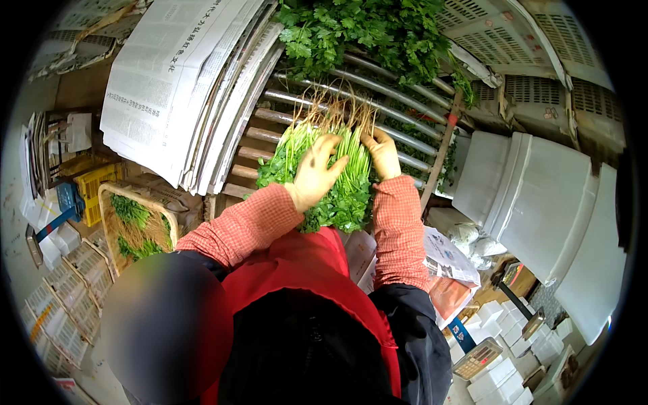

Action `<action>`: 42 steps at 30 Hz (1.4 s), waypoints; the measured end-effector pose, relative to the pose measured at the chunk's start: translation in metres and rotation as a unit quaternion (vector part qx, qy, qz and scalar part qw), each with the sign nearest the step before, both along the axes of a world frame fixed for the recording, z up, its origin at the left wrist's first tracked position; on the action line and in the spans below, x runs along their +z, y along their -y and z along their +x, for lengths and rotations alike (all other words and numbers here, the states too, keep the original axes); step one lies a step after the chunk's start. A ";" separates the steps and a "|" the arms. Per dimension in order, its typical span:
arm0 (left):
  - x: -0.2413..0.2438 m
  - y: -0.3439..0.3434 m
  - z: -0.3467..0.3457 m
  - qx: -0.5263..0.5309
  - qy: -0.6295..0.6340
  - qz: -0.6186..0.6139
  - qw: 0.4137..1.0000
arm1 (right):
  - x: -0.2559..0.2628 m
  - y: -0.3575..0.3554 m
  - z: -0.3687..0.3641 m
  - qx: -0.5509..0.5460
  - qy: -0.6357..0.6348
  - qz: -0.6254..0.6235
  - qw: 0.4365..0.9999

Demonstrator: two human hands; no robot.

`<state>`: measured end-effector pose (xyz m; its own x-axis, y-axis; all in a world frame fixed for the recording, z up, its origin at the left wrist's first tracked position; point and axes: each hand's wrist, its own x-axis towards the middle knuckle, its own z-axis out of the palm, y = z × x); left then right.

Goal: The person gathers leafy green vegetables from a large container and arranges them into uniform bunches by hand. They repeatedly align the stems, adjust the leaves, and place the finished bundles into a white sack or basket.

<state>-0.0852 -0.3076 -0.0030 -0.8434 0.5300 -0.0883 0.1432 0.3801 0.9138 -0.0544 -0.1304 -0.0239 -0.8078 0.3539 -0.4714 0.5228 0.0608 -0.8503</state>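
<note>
A row of leafy green herbs (352,177) with pale stems lies on a rack of metal bars (268,116), thin brown roots (344,109) pointing away from me. My left hand (316,169) rests over the middle of the stems, its thumb and fingers apart. At the right edge of the row, my right hand (382,154) has its fingers curled around the outer stems just below the roots. Its fingertips are partly hidden among them. Leaves spread toward my red apron (304,258).
More herbs (364,35) are heaped at the rack's far end. A stack of newspapers (167,86) stands at its left. White foam boxes (547,197) are at the right. A basket (174,228) of rooted greens sits lower left, and a digital scale (478,357) lower right.
</note>
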 end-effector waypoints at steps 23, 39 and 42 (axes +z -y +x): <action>0.006 -0.020 -0.030 -0.121 0.104 -0.188 0.969 | -0.011 0.007 0.024 -0.147 -0.017 -0.110 0.983; 0.018 -0.038 0.006 -0.229 -0.107 -0.288 0.924 | 0.024 0.014 0.018 -0.085 -0.009 -0.090 0.992; 0.022 -0.027 -0.013 -0.216 0.063 -0.186 0.956 | 0.017 0.014 0.030 -0.178 -0.030 -0.101 0.978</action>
<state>-0.0978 -0.2810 0.0195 -0.5225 0.7391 -0.4251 0.2592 0.6127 0.7466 -0.0243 -0.1441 -0.0073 -0.6783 0.5223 -0.5168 0.4290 -0.2895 -0.8557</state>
